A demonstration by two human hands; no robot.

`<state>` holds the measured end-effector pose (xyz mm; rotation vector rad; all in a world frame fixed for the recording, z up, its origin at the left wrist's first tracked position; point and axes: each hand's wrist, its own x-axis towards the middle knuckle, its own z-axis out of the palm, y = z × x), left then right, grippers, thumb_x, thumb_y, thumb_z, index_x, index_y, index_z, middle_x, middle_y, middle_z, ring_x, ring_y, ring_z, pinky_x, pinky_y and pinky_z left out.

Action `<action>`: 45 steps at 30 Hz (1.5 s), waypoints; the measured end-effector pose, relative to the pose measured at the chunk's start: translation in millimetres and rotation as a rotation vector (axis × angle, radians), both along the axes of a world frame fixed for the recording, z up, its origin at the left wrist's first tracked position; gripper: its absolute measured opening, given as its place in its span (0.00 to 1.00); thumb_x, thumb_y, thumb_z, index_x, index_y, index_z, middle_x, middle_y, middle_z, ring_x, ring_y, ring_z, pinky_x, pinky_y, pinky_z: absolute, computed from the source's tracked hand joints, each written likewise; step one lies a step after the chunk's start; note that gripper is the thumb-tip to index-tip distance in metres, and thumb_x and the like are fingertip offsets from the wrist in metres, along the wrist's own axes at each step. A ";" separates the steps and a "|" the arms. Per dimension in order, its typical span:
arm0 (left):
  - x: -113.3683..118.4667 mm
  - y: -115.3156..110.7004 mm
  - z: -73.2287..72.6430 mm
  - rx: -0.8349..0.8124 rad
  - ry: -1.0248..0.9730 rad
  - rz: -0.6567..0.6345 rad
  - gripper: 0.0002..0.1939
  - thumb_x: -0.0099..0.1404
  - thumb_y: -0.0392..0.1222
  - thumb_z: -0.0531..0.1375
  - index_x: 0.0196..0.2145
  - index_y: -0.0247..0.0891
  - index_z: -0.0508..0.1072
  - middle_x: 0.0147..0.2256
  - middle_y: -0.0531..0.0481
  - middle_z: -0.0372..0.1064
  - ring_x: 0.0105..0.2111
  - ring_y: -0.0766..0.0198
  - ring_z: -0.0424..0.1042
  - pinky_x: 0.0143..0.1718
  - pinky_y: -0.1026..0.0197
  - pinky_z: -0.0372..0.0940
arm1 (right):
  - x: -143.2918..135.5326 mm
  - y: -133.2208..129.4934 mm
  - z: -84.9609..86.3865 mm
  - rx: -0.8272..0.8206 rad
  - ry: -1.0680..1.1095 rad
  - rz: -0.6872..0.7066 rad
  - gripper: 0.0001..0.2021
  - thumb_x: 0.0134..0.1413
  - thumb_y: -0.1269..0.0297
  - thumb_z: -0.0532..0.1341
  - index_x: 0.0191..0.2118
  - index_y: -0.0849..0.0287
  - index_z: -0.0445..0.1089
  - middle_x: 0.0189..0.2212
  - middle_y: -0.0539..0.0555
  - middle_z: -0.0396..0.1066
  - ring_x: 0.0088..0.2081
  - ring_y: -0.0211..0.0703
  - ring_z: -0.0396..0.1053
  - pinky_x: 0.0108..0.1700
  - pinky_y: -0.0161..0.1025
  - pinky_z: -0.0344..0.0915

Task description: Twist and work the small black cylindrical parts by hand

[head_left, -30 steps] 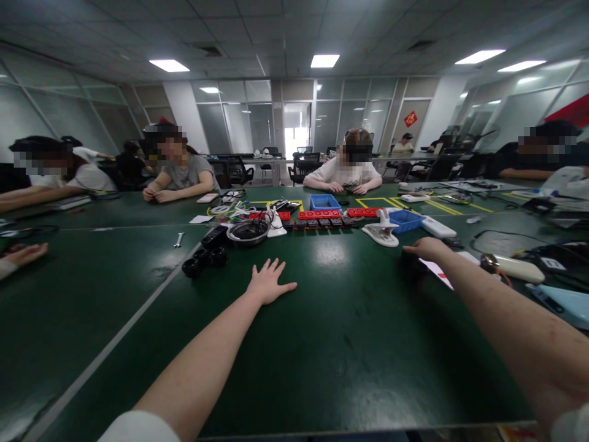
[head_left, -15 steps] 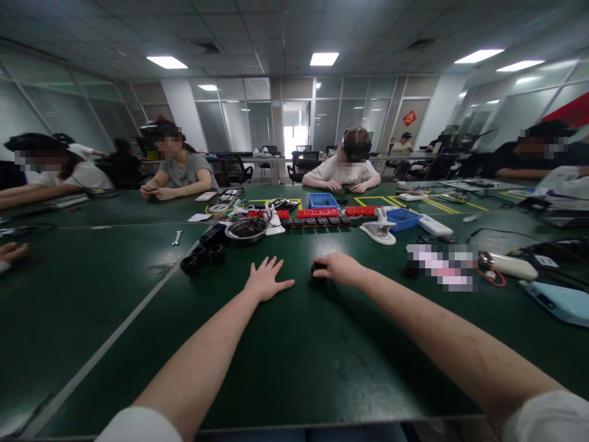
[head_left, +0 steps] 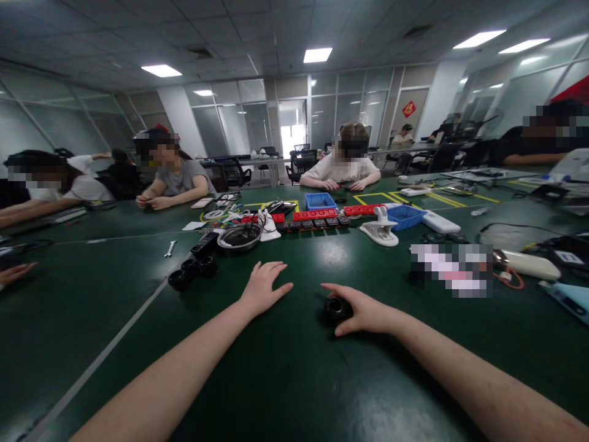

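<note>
A small black round piece (head_left: 335,313) with an opening in its top rests on the green counter (head_left: 285,380), in the space between the thumb and forefinger of the right grip (head_left: 370,312). The forefinger reaches past its far side and the thumb lies along its near side, with the palm just to its right. The right grip is spread in a curve around the piece; whether the fingertips press on it, I cannot tell.

The left grip (head_left: 263,290) is spread as well, fingers pointing away and thumb out toward the black piece, with a stretch of bare surface between them. It holds nothing and is low over the counter.

Left of the left grip, three similar black round pieces (head_left: 208,266) sit close together in a slanting row, near a dark box-shaped item (head_left: 204,245). Beyond them are a wrench (head_left: 170,248), a dark bowl (head_left: 239,238) with a pale rim and a white stand (head_left: 269,226). Farther out run red strips (head_left: 315,215), with a blue bin (head_left: 321,201) behind. On the right stand a white clamp (head_left: 380,231) and a second blue bin (head_left: 405,216). A person in a white top (head_left: 340,172) sits across the counter.
</note>
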<state>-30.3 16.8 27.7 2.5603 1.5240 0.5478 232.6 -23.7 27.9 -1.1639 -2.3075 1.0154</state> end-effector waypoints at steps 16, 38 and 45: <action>60.8 -48.0 -3.4 -0.242 -0.385 -0.211 0.18 0.50 0.45 0.63 0.39 0.41 0.67 0.37 0.49 0.65 0.39 0.57 0.63 0.40 0.56 0.60 | -13.6 -1.3 -9.0 0.190 -0.029 0.007 0.25 0.33 0.55 0.68 0.40 0.59 0.66 0.34 0.52 0.67 0.37 0.45 0.62 0.39 0.40 0.58; 65.5 -43.8 -14.3 -0.211 -0.453 0.005 0.14 0.46 0.43 0.64 0.32 0.38 0.68 0.32 0.50 0.65 0.35 0.58 0.65 0.36 0.56 0.60 | -36.9 -4.0 -19.1 0.474 -0.415 -0.318 0.17 0.38 0.50 0.62 0.27 0.59 0.61 0.27 0.52 0.64 0.32 0.45 0.60 0.34 0.40 0.52; 57.9 -44.5 -11.4 -0.263 -0.489 -0.131 0.16 0.49 0.40 0.63 0.38 0.40 0.68 0.35 0.49 0.65 0.38 0.59 0.64 0.39 0.57 0.61 | -22.4 -0.3 -11.2 0.385 -0.285 -0.122 0.23 0.39 0.45 0.62 0.36 0.59 0.66 0.31 0.53 0.65 0.34 0.45 0.61 0.35 0.39 0.55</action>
